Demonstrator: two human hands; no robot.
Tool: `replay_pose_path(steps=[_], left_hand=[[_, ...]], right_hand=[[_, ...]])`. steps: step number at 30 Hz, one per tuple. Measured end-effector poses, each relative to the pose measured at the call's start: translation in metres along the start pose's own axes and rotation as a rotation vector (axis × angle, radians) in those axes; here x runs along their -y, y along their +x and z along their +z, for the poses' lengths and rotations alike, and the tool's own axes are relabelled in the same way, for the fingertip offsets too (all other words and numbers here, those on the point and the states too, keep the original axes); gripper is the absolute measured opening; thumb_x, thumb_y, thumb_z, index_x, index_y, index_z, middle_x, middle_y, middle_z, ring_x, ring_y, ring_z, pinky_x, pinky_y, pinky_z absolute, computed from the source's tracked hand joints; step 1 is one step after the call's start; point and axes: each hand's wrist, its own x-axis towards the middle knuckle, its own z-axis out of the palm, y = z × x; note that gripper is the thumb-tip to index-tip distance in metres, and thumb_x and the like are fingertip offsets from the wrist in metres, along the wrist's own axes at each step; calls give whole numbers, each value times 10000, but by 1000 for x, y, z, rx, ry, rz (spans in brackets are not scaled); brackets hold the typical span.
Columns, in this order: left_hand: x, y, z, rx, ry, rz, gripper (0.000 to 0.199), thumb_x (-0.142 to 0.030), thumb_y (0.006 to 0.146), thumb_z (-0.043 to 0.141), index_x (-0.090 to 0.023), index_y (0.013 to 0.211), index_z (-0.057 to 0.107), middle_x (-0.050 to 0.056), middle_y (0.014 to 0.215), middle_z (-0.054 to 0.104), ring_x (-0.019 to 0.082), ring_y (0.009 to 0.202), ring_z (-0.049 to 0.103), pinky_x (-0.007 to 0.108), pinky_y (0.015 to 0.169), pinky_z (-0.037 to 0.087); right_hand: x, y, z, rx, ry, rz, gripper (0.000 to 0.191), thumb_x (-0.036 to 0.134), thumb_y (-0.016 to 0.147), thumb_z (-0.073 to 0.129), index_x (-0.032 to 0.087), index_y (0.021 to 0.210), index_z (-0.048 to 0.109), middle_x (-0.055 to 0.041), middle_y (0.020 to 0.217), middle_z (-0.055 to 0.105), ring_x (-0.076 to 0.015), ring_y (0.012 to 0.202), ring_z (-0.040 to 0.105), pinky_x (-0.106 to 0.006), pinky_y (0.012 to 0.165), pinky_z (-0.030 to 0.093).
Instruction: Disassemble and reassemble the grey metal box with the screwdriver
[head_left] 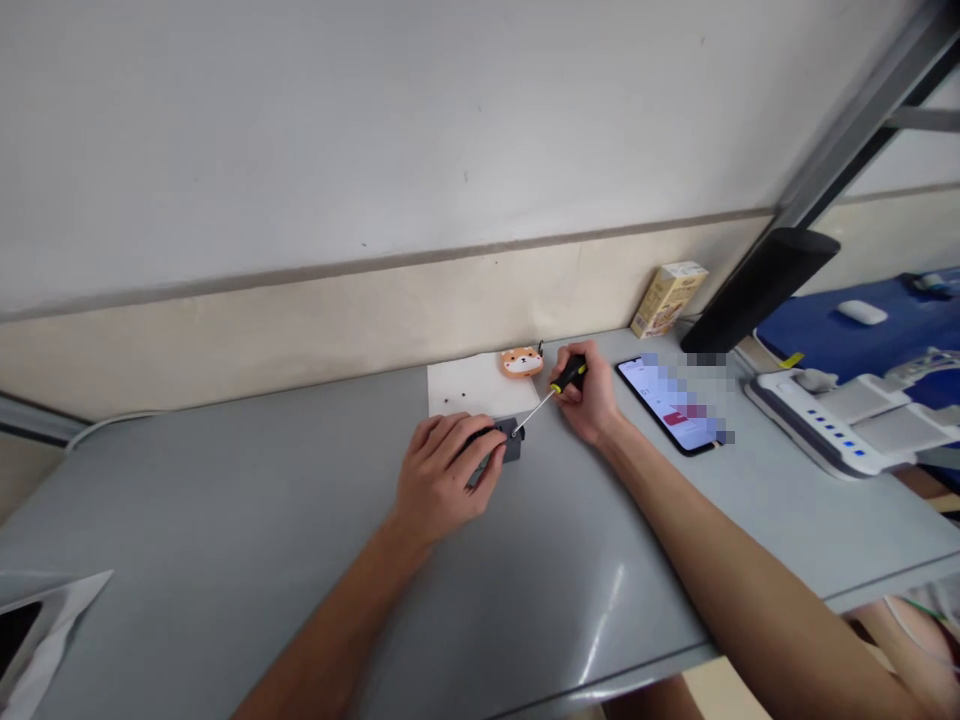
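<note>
My left hand [448, 472] is closed over a small dark grey box-like device [511, 448] on the grey desk, its fingers covering most of it. In my right hand [589, 400] is a screwdriver [571, 373] with a black and yellow handle, gripped by the fingers. Its thin metal shaft slants down to the left, and the tip meets the right part of the device. Whether a screw sits under the tip is too small to tell. Just beyond lies a white sheet of paper [466, 383] with two tiny dark pieces on it, probably screws.
An orange animal-face case [521, 362] rests on the paper's right side. A lit phone [670, 405] lies right of my right hand. Farther right stand a carton [667, 298], a black cylinder [759, 290] and a white multi-slot unit [855, 420]. The wall closes off the back.
</note>
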Motion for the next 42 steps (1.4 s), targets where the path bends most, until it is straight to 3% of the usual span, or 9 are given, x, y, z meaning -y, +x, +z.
replay_pose_path(steps=[14,23,27,30,32,36,42], left_hand=[[-1,0,1,-2,9,-2,283,-121,874,731,-227,1132,683,33,1066,767,202,957,706,368,897,484],[1,0,0,26,23,30,257,-89,874,683,-244,1076,711,39,1044,746,205,943,688,378,891,479],[2,0,0,55,28,58,267,-83,885,670,-235,1102,705,50,1074,743,210,969,679,378,896,487],[3,-1,1,53,16,72,267,-85,898,671,-227,1121,704,52,1085,748,213,990,679,371,898,504],[3,-2,2,57,-6,71,276,-81,917,658,-231,1144,702,50,1089,748,205,1002,681,359,909,517],[5,-3,0,103,-93,50,332,-62,932,631,-233,1210,689,61,1130,739,197,1035,683,358,944,540],[16,-1,-17,256,-267,-17,478,-66,876,572,-246,1314,642,94,1261,691,223,1073,685,408,950,563]], right_hand=[[-2,0,1,13,-25,0,297,359,829,525,219,569,493,64,389,267,-78,388,154,-257,410,160],[1,1,-1,-7,-11,-6,296,363,838,529,219,584,482,65,401,269,-74,387,148,-262,410,141],[-1,3,-1,-10,53,-2,320,471,873,577,223,671,564,78,410,291,-82,401,216,-244,425,227],[-10,3,3,-27,-112,-57,355,555,878,637,205,837,685,29,551,530,-96,498,412,-234,476,315],[-18,1,6,-1,-308,-117,397,595,889,638,209,917,725,5,654,630,-106,557,469,-236,513,350],[-26,-3,7,40,-509,-222,416,611,928,587,221,900,729,14,648,621,-121,584,477,-248,555,374],[-27,-2,4,35,-579,-209,405,599,936,578,230,890,736,14,662,627,-127,584,471,-253,558,368]])
